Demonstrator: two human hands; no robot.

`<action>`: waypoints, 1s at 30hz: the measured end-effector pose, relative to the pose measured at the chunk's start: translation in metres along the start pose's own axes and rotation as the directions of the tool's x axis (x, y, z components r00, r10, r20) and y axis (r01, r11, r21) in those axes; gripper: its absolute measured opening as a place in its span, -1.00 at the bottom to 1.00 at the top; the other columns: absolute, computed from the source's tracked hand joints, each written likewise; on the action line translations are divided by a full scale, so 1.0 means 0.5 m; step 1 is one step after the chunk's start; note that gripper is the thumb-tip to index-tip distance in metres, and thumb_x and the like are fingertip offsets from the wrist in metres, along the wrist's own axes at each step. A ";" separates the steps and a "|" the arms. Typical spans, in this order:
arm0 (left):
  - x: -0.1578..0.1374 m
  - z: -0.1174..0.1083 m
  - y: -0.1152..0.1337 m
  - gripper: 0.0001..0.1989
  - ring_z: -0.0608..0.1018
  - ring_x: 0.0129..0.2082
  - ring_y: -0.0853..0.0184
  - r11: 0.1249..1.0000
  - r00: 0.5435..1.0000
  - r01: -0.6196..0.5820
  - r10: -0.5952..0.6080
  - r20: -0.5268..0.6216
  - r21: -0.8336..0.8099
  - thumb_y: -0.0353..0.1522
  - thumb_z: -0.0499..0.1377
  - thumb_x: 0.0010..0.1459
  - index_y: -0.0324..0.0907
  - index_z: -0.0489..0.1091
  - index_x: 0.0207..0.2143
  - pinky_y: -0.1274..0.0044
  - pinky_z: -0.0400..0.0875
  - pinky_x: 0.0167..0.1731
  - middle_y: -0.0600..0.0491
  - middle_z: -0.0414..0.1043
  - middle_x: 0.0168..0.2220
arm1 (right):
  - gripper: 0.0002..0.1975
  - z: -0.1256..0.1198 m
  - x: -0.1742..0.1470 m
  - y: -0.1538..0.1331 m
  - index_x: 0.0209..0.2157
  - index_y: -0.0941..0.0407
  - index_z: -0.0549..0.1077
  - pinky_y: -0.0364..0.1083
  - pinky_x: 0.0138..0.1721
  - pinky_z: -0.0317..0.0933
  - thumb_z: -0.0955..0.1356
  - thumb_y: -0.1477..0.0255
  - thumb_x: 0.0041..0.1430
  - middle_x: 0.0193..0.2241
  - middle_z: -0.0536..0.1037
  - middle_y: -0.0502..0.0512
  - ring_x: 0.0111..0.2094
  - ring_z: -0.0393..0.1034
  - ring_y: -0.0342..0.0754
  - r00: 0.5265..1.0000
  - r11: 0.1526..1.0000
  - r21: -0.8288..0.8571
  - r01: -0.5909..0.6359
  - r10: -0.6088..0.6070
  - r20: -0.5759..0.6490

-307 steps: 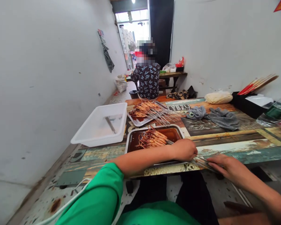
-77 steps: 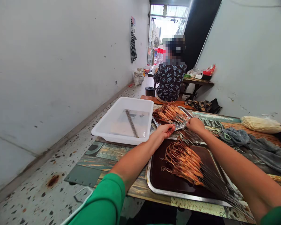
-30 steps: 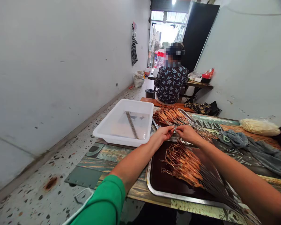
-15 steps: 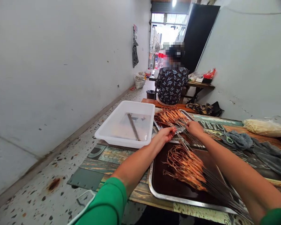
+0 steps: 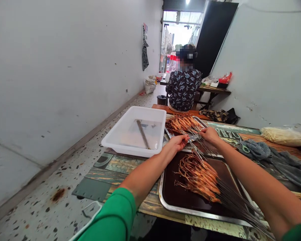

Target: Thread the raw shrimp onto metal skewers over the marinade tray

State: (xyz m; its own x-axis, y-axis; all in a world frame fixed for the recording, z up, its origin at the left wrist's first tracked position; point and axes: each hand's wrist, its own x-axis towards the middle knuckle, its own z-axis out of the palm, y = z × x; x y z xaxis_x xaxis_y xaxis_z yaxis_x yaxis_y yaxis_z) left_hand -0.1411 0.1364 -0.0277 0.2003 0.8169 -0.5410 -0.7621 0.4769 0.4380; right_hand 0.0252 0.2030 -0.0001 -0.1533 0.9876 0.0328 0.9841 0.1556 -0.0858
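My left hand [image 5: 179, 143] is closed, its fingertips pinching thin metal skewers [image 5: 196, 137] over the gap between two trays. To its right, my right hand [image 5: 210, 135] is closed on the same cluster of skewers, its fingers bent round their ends. Just beyond both hands, skewered reddish-brown meat strips [image 5: 183, 122] are heaped on the far tray [image 5: 200, 121]. Nearer to me, a second bunch of skewered meat [image 5: 199, 177] with long stringy ends lies on the near tray [image 5: 177, 197], its skewers pointing right. Exactly which skewers each hand grips is partly hidden.
A white plastic tub [image 5: 115, 147] with a few metal skewers inside stands left of the trays. Grey cloths [image 5: 257, 150], green-handled scissors [image 5: 245, 149] and a bag of pale sticks [image 5: 283, 136] lie at right. A person [image 5: 183, 88] sits ahead, facing away.
My right hand has shifted slightly, staying at the skewers. My left hand stays in nearly the same place. The view has tilted a little.
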 end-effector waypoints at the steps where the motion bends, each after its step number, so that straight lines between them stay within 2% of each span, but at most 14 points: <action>1: 0.001 0.000 0.000 -0.86 0.31 -0.74 0.62 1.000 1.000 0.000 0.000 0.001 0.003 -0.62 0.08 0.08 -0.39 0.34 -0.52 0.81 0.28 -0.75 0.06 0.31 -0.60 | -0.72 0.002 -0.001 0.000 -0.41 0.10 0.56 -0.20 -0.50 0.02 0.26 0.27 0.07 -0.51 0.53 0.06 -0.47 0.35 -0.13 1.000 1.000 0.004 0.004 -0.004 -0.010; 4: 0.001 -0.001 0.000 -0.85 0.31 -0.74 0.62 1.000 1.000 0.001 -0.001 0.004 0.010 -0.62 0.07 0.09 -0.39 0.33 -0.52 0.81 0.27 -0.75 0.06 0.31 -0.61 | -0.68 0.005 -0.004 -0.003 -0.42 0.11 0.55 -0.19 -0.50 0.01 0.28 0.20 0.04 -0.50 0.53 0.08 -0.46 0.34 -0.11 0.998 1.000 0.004 -0.008 0.008 -0.058; 9: -0.005 0.000 0.001 -0.84 0.32 -0.73 0.62 1.000 1.000 -0.004 0.004 0.005 0.018 -0.61 0.05 0.11 -0.39 0.33 -0.51 0.81 0.29 -0.74 0.06 0.32 -0.60 | -0.65 0.009 -0.008 -0.022 -0.35 0.16 0.54 -0.16 -0.43 0.05 0.21 0.25 0.10 -0.39 0.55 0.16 -0.37 0.36 -0.06 0.991 1.000 -0.001 -0.009 0.009 -0.136; 12: -0.007 0.001 0.002 -0.84 0.32 -0.73 0.62 1.000 1.000 -0.002 0.002 0.007 0.022 -0.60 0.05 0.11 -0.38 0.33 -0.51 0.81 0.28 -0.75 0.06 0.31 -0.60 | -0.66 0.013 -0.008 -0.035 -0.38 0.12 0.55 -0.17 -0.40 0.08 0.22 0.23 0.10 -0.40 0.55 0.13 -0.36 0.37 -0.06 0.994 0.999 0.001 0.036 -0.036 -0.104; 15: -0.007 0.001 0.002 -0.83 0.31 -0.73 0.62 1.000 1.000 0.001 -0.002 0.009 0.027 -0.59 0.05 0.12 -0.38 0.32 -0.52 0.81 0.28 -0.75 0.07 0.30 -0.61 | -0.72 0.015 -0.010 -0.044 -0.34 0.11 0.55 -0.17 -0.35 0.11 0.24 0.31 0.08 -0.36 0.55 0.13 -0.31 0.39 -0.05 0.997 0.999 -0.006 0.038 -0.039 -0.068; 23: -0.008 0.000 0.005 -0.81 0.29 -0.75 0.62 0.999 1.000 0.012 -0.013 0.015 0.031 -0.60 0.03 0.12 -0.39 0.32 -0.53 0.81 0.27 -0.76 0.06 0.30 -0.62 | -0.74 0.002 -0.016 -0.058 -0.31 0.25 0.50 -0.08 -0.23 0.17 0.26 0.40 0.06 -0.25 0.50 0.39 -0.21 0.39 0.07 1.000 1.000 0.024 -0.014 0.014 -0.004; 26: -0.009 0.000 0.005 -0.81 0.30 -0.74 0.62 1.000 1.000 0.018 -0.018 0.018 0.024 -0.61 0.03 0.11 -0.40 0.32 -0.54 0.81 0.27 -0.75 0.06 0.30 -0.62 | -0.75 -0.011 -0.013 -0.059 -0.34 0.27 0.49 -0.09 -0.29 0.17 0.30 0.37 0.05 -0.31 0.51 0.37 -0.27 0.39 0.05 1.000 0.993 0.119 -0.013 0.011 0.016; 30: -0.004 -0.002 0.003 -0.83 0.31 -0.72 0.62 1.000 1.000 0.012 -0.012 0.019 0.009 -0.61 0.05 0.10 -0.39 0.32 -0.54 0.81 0.27 -0.74 0.06 0.30 -0.61 | -0.75 -0.033 -0.021 -0.060 -0.42 0.24 0.49 -0.19 -0.52 0.12 0.29 0.34 0.06 -0.61 0.43 0.10 -0.57 0.29 -0.15 0.995 0.947 0.319 -0.043 0.014 0.094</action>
State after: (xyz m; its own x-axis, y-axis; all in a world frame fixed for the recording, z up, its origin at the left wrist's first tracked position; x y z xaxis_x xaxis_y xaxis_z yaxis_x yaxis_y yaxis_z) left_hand -0.1433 0.1351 -0.0263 0.2211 0.8172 -0.5323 -0.7544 0.4892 0.4377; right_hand -0.0011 0.1876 0.0183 -0.1474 0.9871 -0.0623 0.9095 0.1106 -0.4007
